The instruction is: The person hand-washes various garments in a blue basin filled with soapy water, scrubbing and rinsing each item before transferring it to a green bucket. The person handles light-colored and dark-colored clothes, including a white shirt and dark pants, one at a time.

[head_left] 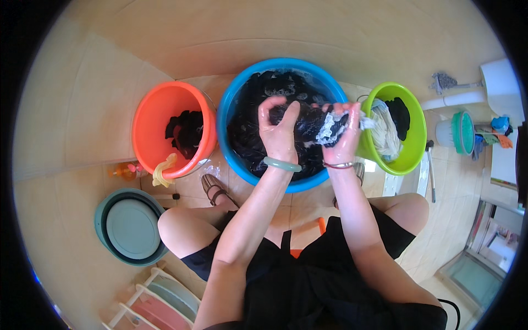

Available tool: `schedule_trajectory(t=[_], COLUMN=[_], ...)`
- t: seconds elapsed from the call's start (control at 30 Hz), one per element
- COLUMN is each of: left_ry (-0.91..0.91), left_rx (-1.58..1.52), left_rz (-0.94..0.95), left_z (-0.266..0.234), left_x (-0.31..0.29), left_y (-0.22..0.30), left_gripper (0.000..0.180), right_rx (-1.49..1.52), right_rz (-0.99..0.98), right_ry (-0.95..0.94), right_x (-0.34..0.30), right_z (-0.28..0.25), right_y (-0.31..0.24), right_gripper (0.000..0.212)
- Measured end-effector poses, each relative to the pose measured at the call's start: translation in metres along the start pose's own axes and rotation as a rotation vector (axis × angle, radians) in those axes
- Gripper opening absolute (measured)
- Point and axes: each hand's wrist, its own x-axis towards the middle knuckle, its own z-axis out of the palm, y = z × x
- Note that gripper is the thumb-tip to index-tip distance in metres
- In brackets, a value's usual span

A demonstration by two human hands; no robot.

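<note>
My right hand (pixel 345 132) is closed round a wet, bunched black cloth (pixel 311 122) with a crumpled white patch, lace or suds, at its right end. Beside its other end is my left hand (pixel 279 131), fingers curled and thumb apart from the forefinger; the cloth runs in behind the thumb, and the lower fingers are hidden. Both hands are above a round blue tub (pixel 224 118), in which dark wet clothes (pixel 250 146) lie in water with some foam. A pale green bangle is on my left wrist, thin bands on my right.
An orange bucket (pixel 144 129) with dark cloth stands left of the tub, a yellow cloth (pixel 163 170) over its rim. To the right, a lime-green bucket (pixel 415 137) holds white and black cloth. A grey-green basin (pixel 132 228) and rack (pixel 148 289) are at lower left; a long-handled tool (pixel 432 173) lies right.
</note>
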Motion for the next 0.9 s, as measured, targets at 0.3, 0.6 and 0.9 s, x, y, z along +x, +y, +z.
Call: schedule_trajectory(t=[0.3, 0.6, 0.9], left_ry=[-0.504, -1.153, -1.578], left_rx=[0.733, 0.869, 0.987], left_rz=[0.878, 1.317, 1.566], left_z=[0.018, 0.010, -0.024], left_x=[-0.014, -0.027, -0.035], left_y=[0.027, 0.053, 0.036], left_gripper=[0.032, 0.023, 0.020], right_rx=[0.211, 0.560, -0.470], right_rz=[0.714, 1.363, 1.243], right_ry=[0.085, -0.206, -0.519], right_x=[0.010, 0.029, 0.034], right_z=[-0.019, -0.010, 0.034], right_y=[0.011, 0.015, -0.011], right_gripper=[0.030, 0.035, 0.044])
